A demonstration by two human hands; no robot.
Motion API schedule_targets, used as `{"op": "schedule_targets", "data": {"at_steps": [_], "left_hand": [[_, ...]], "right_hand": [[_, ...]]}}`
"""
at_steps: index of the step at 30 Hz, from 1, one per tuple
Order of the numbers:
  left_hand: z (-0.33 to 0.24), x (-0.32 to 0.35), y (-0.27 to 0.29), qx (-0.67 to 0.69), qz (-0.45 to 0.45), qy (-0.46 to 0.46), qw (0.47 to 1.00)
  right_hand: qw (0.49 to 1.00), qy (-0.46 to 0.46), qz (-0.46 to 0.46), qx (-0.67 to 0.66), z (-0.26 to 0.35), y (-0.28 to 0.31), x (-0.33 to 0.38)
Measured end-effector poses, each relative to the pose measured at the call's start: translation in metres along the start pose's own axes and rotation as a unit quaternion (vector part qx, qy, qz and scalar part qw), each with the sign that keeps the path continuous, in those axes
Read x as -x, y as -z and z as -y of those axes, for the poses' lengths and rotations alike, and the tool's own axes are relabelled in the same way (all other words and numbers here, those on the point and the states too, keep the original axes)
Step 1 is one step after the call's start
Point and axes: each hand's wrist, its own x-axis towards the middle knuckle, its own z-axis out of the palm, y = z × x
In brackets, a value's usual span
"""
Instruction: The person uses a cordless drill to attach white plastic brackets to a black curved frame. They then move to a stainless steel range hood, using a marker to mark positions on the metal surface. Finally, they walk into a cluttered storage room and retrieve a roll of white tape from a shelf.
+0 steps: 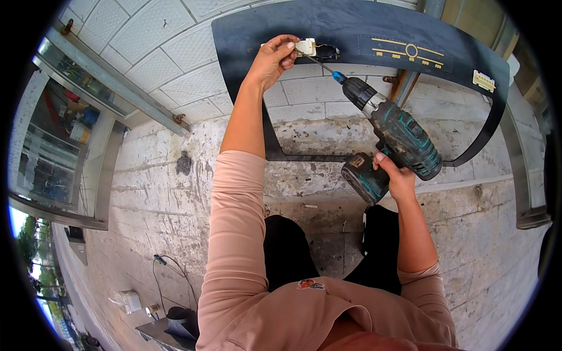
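My right hand grips the handle of a black and teal cordless drill, low by its battery. From the blue-collared chuck end a long thin bit runs up and left to a small white plastic fitting. That fitting sits in a dark curved panel with a large opening below. Beside the bit's tip my left hand is closed in a pinch at the fitting's left edge. What its fingertips hold, if anything, is too small to make out.
The panel leans by a white tiled wall. Gold markings and a pale slotted piece show on its right half. A glass-fronted metal frame stands left. A cable and a white box lie lower left.
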Motion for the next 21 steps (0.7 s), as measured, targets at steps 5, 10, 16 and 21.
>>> {"op": "schedule_targets", "data": {"at_steps": [5, 10, 16, 21], "left_hand": [[-0.0037, -0.0003, 0.0024, 0.054, 0.023, 0.015, 0.998], [-0.0006, -0.003, 0.005, 0.023, 0.02, 0.014, 0.999], [0.0027, -0.0029, 0.0033, 0.012, -0.003, 0.0, 1.0], [0.0045, -0.0028, 0.0007, -0.012, -0.006, -0.008, 1.0]], "right_hand": [[1.0, 0.01, 0.002, 0.003, -0.0014, -0.0016, -0.0006], [0.999, 0.029, 0.012, 0.002, -0.0015, -0.0029, -0.0021], [1.0, 0.016, 0.004, 0.009, -0.0027, -0.0021, -0.0006], [0.99, 0.073, -0.003, 0.118, -0.0079, 0.0007, 0.0014]]}}
